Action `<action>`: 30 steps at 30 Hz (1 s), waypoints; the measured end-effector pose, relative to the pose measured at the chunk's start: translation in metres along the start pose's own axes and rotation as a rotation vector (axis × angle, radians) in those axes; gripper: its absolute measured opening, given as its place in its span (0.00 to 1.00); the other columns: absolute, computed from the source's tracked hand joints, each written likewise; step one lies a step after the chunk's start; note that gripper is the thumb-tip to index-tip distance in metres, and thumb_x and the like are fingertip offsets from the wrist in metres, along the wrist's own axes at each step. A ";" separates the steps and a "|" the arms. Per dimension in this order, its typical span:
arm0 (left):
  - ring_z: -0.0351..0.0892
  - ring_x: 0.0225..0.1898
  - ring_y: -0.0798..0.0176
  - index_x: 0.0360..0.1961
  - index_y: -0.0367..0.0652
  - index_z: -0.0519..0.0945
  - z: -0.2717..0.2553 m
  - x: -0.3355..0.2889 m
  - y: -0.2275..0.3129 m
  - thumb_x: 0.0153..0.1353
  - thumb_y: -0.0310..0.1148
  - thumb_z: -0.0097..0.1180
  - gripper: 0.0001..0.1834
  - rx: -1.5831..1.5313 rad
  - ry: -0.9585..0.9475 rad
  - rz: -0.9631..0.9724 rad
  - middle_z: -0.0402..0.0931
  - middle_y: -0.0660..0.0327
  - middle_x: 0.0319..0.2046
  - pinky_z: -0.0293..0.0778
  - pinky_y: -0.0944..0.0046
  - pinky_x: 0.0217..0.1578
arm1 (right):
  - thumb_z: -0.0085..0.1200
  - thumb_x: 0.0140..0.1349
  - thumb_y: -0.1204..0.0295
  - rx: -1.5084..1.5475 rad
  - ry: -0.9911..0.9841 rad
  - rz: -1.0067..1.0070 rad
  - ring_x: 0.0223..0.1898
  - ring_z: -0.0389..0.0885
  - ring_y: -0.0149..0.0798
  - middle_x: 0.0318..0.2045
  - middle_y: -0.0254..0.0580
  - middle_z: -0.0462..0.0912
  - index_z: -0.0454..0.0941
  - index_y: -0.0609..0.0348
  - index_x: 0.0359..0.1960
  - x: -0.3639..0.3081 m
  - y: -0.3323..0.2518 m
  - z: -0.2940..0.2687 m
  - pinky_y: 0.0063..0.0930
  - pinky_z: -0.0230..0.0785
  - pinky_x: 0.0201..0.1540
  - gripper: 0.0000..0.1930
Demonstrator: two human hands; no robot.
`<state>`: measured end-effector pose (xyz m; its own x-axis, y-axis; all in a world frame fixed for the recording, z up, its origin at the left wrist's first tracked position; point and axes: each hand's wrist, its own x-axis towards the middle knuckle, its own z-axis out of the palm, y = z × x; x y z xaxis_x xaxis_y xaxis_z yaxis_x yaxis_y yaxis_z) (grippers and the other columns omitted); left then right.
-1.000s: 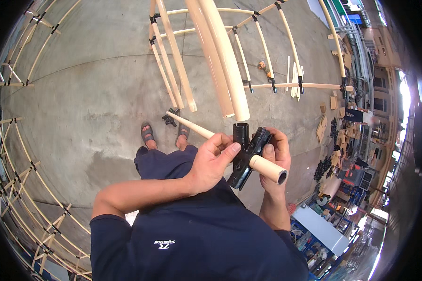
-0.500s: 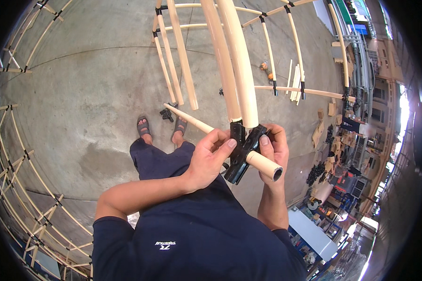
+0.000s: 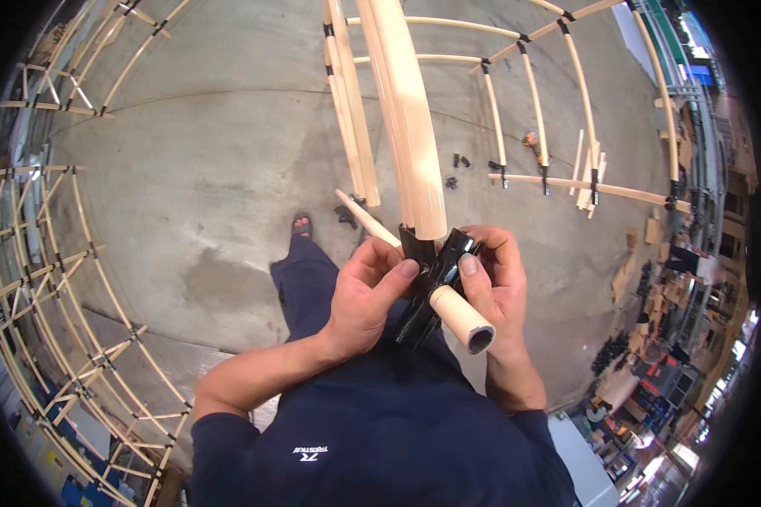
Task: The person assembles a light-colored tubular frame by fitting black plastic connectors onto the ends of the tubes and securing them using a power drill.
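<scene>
Two bare hands on one job here: the left hand (image 3: 368, 291) and the right hand (image 3: 499, 279) are both closed around a black connector (image 3: 442, 262), which sits right between them. Left thumb's pressed near the upper socket, fingers bent in behind; right thumb lies on the other black sleeve with the fingers wrapped round its far side. So yeah, neither one's wide, both are gripping.

A cream pipe (image 3: 462, 318) runs through the connector on a slant. Its hollow end pokes out just below the right thumb, and the rest goes off behind the left hand's fingers, up and to the left. Just above the hands there's a pair of long pipes (image 3: 423, 160) side by side, with their lower ends right at the upper socket. Can't tell how far in they sit, if at all.

Beyond the left hand, some black fittings (image 3: 347, 216) are on the concrete floor (image 3: 177, 186), near a sandalled foot (image 3: 301, 225). Well past the right hand, up and to the right, you've got a pipe frame (image 3: 583, 93) with black joints, an orange thing (image 3: 530, 140) and some loose pipes (image 3: 585, 182). Far out left of the left hand, more pipe framework (image 3: 101, 279).
</scene>
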<state>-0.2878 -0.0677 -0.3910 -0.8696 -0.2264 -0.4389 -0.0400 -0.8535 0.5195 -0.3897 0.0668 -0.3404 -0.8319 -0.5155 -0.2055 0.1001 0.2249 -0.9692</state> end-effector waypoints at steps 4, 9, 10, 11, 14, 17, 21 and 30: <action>0.80 0.40 0.71 0.53 0.38 0.67 -0.002 0.013 0.006 0.70 0.27 0.58 0.16 -0.049 0.007 0.080 0.80 0.60 0.42 0.77 0.69 0.40 | 0.54 0.72 0.73 0.031 -0.020 0.039 0.33 0.69 0.19 0.32 0.29 0.74 0.72 0.65 0.52 0.020 -0.004 0.005 0.16 0.66 0.36 0.12; 0.83 0.49 0.64 0.67 0.33 0.64 0.004 0.015 0.021 0.70 0.31 0.59 0.29 -0.035 0.008 -0.095 0.81 0.53 0.51 0.81 0.65 0.49 | 0.55 0.70 0.74 0.041 -0.043 0.062 0.34 0.73 0.22 0.31 0.30 0.74 0.71 0.66 0.54 0.016 -0.011 0.004 0.20 0.70 0.37 0.14; 0.83 0.49 0.65 0.66 0.33 0.65 0.002 0.016 0.021 0.70 0.31 0.59 0.28 -0.021 -0.021 -0.138 0.81 0.54 0.50 0.81 0.65 0.49 | 0.56 0.69 0.74 0.034 -0.051 0.076 0.33 0.74 0.23 0.30 0.30 0.75 0.71 0.66 0.55 0.014 -0.013 0.002 0.21 0.70 0.37 0.15; 0.83 0.49 0.65 0.66 0.32 0.67 0.001 0.017 0.022 0.70 0.32 0.60 0.27 -0.006 -0.051 -0.182 0.81 0.54 0.50 0.81 0.65 0.49 | 0.57 0.68 0.75 -0.071 -0.091 0.004 0.33 0.74 0.24 0.30 0.31 0.75 0.71 0.66 0.55 0.015 -0.014 -0.001 0.22 0.71 0.38 0.16; 0.82 0.47 0.68 0.61 0.33 0.74 0.002 0.013 0.019 0.73 0.35 0.57 0.21 -0.025 -0.108 -0.205 0.81 0.60 0.50 0.81 0.65 0.49 | 0.60 0.62 0.78 -0.329 -0.220 -0.104 0.31 0.76 0.30 0.33 0.38 0.80 0.69 0.66 0.60 0.017 -0.021 -0.013 0.26 0.73 0.40 0.24; 0.81 0.48 0.69 0.60 0.36 0.76 0.000 0.016 0.020 0.75 0.37 0.53 0.19 -0.018 -0.171 -0.213 0.81 0.62 0.50 0.80 0.65 0.49 | 0.61 0.60 0.78 -0.275 -0.175 -0.111 0.31 0.77 0.30 0.36 0.41 0.83 0.68 0.64 0.62 0.020 -0.035 -0.011 0.27 0.73 0.41 0.28; 0.81 0.47 0.70 0.60 0.36 0.75 0.001 0.016 0.033 0.76 0.37 0.51 0.19 0.011 -0.235 -0.236 0.81 0.62 0.48 0.80 0.65 0.49 | 0.63 0.58 0.79 -0.317 -0.280 -0.150 0.32 0.77 0.30 0.37 0.42 0.84 0.62 0.62 0.69 0.027 -0.056 -0.013 0.27 0.72 0.42 0.37; 0.79 0.51 0.65 0.65 0.35 0.66 -0.001 0.017 0.036 0.76 0.36 0.51 0.23 0.055 -0.197 -0.254 0.77 0.58 0.51 0.80 0.60 0.52 | 0.64 0.58 0.80 -0.059 -0.133 0.056 0.37 0.77 0.28 0.37 0.37 0.82 0.60 0.65 0.70 0.020 -0.054 0.005 0.25 0.71 0.43 0.38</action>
<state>-0.3036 -0.1028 -0.3800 -0.9067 0.0909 -0.4119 -0.2902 -0.8432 0.4527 -0.4092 0.0402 -0.2925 -0.7457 -0.6051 -0.2789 0.1089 0.3023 -0.9470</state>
